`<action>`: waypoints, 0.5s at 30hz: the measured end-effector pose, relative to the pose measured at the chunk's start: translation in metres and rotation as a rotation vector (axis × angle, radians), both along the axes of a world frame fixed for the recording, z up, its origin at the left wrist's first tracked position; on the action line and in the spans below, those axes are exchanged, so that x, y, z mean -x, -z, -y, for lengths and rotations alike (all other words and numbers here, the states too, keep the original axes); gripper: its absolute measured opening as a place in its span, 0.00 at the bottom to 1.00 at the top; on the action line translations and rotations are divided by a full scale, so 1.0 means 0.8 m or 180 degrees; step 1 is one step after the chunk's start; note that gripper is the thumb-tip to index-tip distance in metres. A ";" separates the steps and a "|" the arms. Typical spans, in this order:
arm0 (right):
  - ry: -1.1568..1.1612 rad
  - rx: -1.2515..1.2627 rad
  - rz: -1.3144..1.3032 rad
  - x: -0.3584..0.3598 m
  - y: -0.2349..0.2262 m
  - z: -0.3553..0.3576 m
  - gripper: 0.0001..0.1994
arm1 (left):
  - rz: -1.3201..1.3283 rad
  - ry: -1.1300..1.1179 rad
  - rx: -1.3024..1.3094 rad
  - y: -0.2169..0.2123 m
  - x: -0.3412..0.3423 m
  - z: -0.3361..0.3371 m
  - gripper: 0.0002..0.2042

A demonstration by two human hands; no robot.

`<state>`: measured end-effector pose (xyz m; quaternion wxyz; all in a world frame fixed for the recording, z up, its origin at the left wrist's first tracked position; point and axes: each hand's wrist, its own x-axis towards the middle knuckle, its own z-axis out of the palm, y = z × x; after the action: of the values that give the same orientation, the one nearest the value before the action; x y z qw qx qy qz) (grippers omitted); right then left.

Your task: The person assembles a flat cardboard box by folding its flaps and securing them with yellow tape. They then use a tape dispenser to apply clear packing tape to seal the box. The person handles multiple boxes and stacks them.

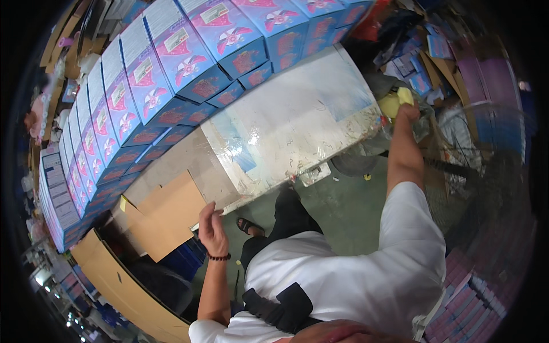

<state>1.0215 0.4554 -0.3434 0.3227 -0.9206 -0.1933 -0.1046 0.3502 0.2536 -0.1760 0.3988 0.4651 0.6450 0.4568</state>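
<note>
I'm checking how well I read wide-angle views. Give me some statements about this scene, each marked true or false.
1. The person's bare right hand is at a soft-looking yellow piece. True.
2. The person's bare left hand is gripping a box. False: it looks empty, with a flat brown cardboard sheet close by.
3. A dark beaded bracelet is on the right wrist. False: it is on the left.
4. Blue-and-pink printed cardboard boxes stand in a long row beside the bare part of the white worn tabletop. True.
5. The wearer's shirt is black. False: it is a white short-sleeved shirt.
</note>
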 end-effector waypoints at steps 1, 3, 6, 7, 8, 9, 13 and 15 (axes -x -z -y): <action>-0.0028 0.0194 -0.0120 -0.012 0.016 0.001 0.16 | 0.0048 -0.0068 0.0103 0.002 0.003 0.008 0.11; -0.0634 0.2142 0.0190 -0.024 0.047 -0.001 0.14 | -0.0032 -0.0079 0.0094 0.007 0.006 0.018 0.10; -0.1121 0.2263 -0.0796 -0.033 0.068 -0.011 0.17 | -0.0229 0.0004 0.0305 0.014 0.013 0.028 0.09; -0.1401 0.2482 -0.0539 -0.034 0.069 -0.019 0.17 | -0.0175 -0.0101 0.0335 0.018 0.013 0.031 0.08; -0.1622 0.2630 -0.0322 -0.036 0.064 -0.025 0.17 | -0.0362 -0.0156 0.0481 0.018 0.017 0.034 0.09; -0.1806 0.2704 -0.0183 -0.038 0.057 -0.035 0.17 | -0.0742 0.0114 0.0143 0.017 0.021 0.037 0.09; -0.1978 0.2614 0.0178 -0.023 0.010 -0.081 0.17 | -0.0967 -0.0268 -0.0115 -0.011 0.029 0.059 0.09; -0.1787 0.2495 0.0440 -0.009 -0.025 -0.093 0.18 | -0.0728 -0.0476 0.0059 -0.034 0.036 0.076 0.09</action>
<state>1.0284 0.5297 -0.3237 -0.0462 -0.8760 -0.4800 0.0062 0.3215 0.1929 -0.1487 0.2918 0.4611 0.7233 0.4233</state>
